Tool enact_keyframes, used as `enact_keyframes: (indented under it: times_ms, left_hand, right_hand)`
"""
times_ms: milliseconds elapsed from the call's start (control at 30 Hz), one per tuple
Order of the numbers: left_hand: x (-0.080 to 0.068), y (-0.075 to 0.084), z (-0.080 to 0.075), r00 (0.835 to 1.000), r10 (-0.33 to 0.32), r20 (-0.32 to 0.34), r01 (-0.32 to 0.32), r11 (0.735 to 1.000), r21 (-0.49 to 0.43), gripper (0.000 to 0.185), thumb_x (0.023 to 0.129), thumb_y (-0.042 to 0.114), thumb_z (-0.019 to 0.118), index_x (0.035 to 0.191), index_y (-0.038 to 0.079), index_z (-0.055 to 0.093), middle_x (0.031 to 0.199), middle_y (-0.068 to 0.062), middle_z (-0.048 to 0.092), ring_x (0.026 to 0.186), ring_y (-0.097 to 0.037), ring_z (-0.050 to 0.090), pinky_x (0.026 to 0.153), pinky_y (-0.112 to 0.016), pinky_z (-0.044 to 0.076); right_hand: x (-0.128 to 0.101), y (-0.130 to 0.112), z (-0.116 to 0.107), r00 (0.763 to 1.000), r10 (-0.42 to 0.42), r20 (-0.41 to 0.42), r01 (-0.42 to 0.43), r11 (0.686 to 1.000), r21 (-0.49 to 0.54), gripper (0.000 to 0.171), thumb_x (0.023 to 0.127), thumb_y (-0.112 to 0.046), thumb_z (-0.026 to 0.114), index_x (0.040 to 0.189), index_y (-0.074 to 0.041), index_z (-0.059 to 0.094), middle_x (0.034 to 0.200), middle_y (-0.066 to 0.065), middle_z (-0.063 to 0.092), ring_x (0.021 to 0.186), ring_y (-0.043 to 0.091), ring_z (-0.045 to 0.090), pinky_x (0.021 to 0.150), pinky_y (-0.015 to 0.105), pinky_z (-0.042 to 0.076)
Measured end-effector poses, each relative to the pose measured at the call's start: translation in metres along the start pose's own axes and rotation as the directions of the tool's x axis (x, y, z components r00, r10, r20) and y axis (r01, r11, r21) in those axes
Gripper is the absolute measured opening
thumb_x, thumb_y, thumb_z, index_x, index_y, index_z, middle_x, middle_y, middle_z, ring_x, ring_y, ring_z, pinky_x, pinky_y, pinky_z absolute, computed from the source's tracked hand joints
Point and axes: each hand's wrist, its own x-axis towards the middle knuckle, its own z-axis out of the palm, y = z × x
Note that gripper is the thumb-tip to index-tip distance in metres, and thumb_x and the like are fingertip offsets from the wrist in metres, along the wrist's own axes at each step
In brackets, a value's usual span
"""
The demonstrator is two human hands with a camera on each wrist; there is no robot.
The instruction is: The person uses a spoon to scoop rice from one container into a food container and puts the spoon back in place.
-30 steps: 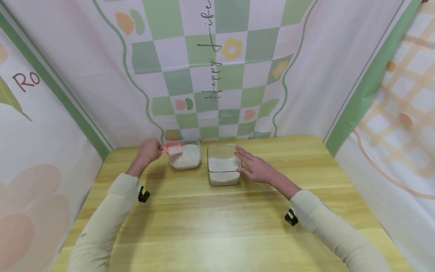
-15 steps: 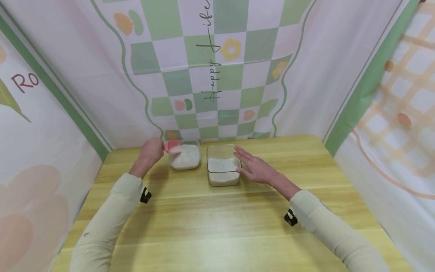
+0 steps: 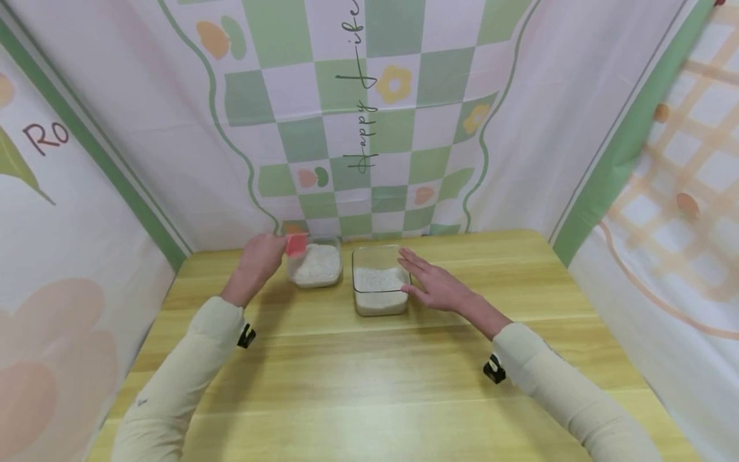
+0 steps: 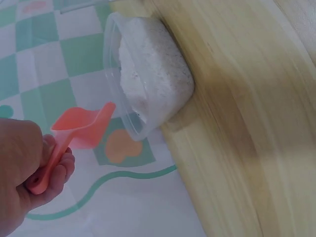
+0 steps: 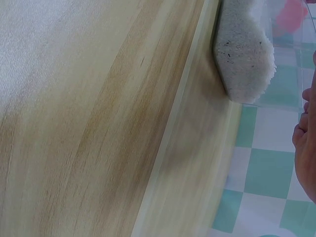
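Observation:
My left hand point(image 3: 262, 263) grips a pink scoop point(image 4: 84, 127) by its handle, fingers curled round it. The scoop hangs tilted above the back left corner of a clear plastic tub point(image 3: 315, 283) filled with a white, powdery or fine-grained stuff point(image 4: 132, 84). Whether the scoop holds any of it is hard to tell. To the right stands a clear square glass container point(image 3: 381, 307), partly filled with white grains like rice point(image 5: 242, 54). My right hand point(image 3: 439, 285) lies with straight fingers at this container's right side, seemingly touching its rim.
Both containers stand near the back edge of a wooden table point(image 3: 369, 385). A patterned cloth point(image 3: 369, 147) hangs right behind them, and more cloth point(image 3: 69, 256) closes off the sides. A small black device point(image 3: 246, 335) is fixed at each wrist.
My left hand has moved slightly right and turned the scoop: white stuff showed in it before, now its pink outside faces the head view. The right hand and glass container stay put.

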Motion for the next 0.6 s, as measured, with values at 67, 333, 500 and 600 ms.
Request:
enact_keyframes:
  times_ms: [67,333,500,600]
  left_hand:
    - [0.000,0.002,-0.002,1.000,0.008,-0.018,-0.008,1.000,0.009,0.010,0.083,-0.008,0.063,0.086,0.000,0.068,0.079,-0.016,0.071,0.070,-0.031,0.068,0.063,-0.040,0.059]
    - [0.004,0.008,-0.013,0.999,-0.032,0.027,0.039,0.945,-0.324,0.013,0.090,-0.002,0.062,0.088,0.001,0.074,0.082,-0.011,0.073,0.069,-0.022,0.063,0.067,-0.035,0.056]
    - [0.005,0.016,-0.025,0.997,-0.019,0.075,0.053,0.873,-0.485,0.018,0.090,-0.006,0.062,0.099,0.001,0.075,0.093,-0.012,0.074,0.082,-0.022,0.069,0.073,-0.034,0.060]
    - [0.007,0.027,-0.034,0.997,0.038,0.064,-0.001,0.868,-0.496,0.021,0.091,-0.006,0.061,0.104,0.001,0.076,0.098,-0.012,0.075,0.085,-0.023,0.070,0.073,-0.032,0.060]
  right_hand:
    - [0.000,0.001,0.000,1.000,0.000,-0.002,0.000,1.000,-0.004,0.065,0.103,-0.033,0.053,0.152,0.003,0.031,0.164,0.021,0.021,0.146,0.038,0.033,0.115,0.052,0.037]
    - [-0.001,0.002,0.001,1.000,-0.007,-0.005,0.007,1.000,0.000,0.066,0.103,-0.035,0.052,0.152,0.003,0.032,0.164,0.021,0.021,0.144,0.039,0.037,0.113,0.052,0.040]
    - [0.000,0.003,0.001,1.000,-0.014,-0.012,0.014,1.000,0.000,0.066,0.103,-0.037,0.051,0.153,0.002,0.032,0.164,0.020,0.021,0.141,0.040,0.041,0.112,0.052,0.041]
    - [0.000,0.003,0.001,1.000,-0.011,-0.009,0.011,1.000,0.005,0.066,0.103,-0.036,0.052,0.153,0.001,0.032,0.165,0.019,0.020,0.141,0.040,0.041,0.112,0.052,0.040]
